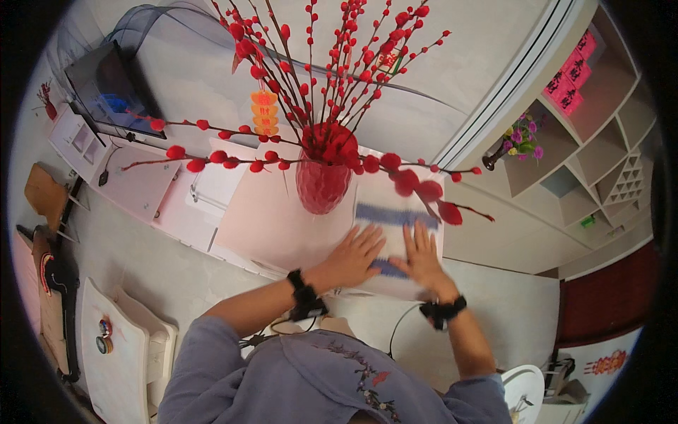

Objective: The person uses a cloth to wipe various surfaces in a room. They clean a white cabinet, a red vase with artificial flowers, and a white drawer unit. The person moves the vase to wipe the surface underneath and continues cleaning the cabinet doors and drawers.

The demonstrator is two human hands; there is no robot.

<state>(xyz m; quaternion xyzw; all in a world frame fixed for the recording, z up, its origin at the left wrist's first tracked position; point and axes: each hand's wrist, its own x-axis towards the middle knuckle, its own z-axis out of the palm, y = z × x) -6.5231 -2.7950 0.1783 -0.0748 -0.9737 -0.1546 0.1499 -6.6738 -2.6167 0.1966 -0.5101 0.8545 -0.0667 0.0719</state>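
Note:
A white cloth with blue stripes lies spread on the pale top of a low cabinet. My right hand rests palm down on the cloth's right part, its fingers spread. At the cloth's left edge is my left hand, also palm down with fingers extended; it partly covers the edge. Neither hand grasps anything. Just beyond my hands stands a red faceted vase filled with stems of red pussy willow. One drooping stem hangs over the far side of the cloth.
To the left, the cabinet continues towards a television. Shelving with a small flower vase stands at right. A white coffee table is at lower left, a round white stool or table at lower right. Black straps with cables circle both wrists.

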